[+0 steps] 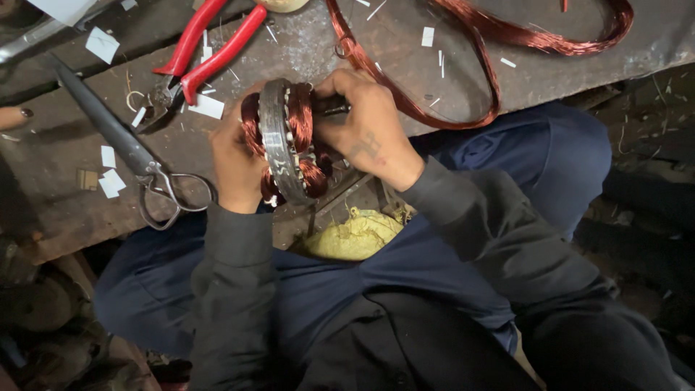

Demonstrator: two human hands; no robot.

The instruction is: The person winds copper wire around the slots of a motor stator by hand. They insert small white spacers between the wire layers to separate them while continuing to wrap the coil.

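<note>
Seen from the head camera, both hands meet at the near edge of a worn wooden bench point(65, 210), over the person's lap. Between them stands a motor stator point(284, 141), a grey metal ring turned on edge, with bundles of copper winding bulging from both its faces.

The left hand point(235, 163) wraps around the stator's left side from below. Its fingers are curled closed on the ring and windings, though most of them are hidden behind the stator, so only the back of the hand and the thumb side show.

The right hand point(365, 130) presses against the stator's right face. Its fingers point(337, 85) are bent tight and pinched at the top of the windings; whether they grip a small dark tool there or only the wire cannot be told.

A long loop of copper wire point(463, 87) runs from just beside the right hand across the bench. Red-handled pliers point(195, 61) lie just beyond the left hand, and dark scissors point(123, 148) lie to their left, with white paper scraps point(108, 181) scattered around. A yellow cloth bundle point(355, 235) sits under the bench edge, just below the stator.
</note>
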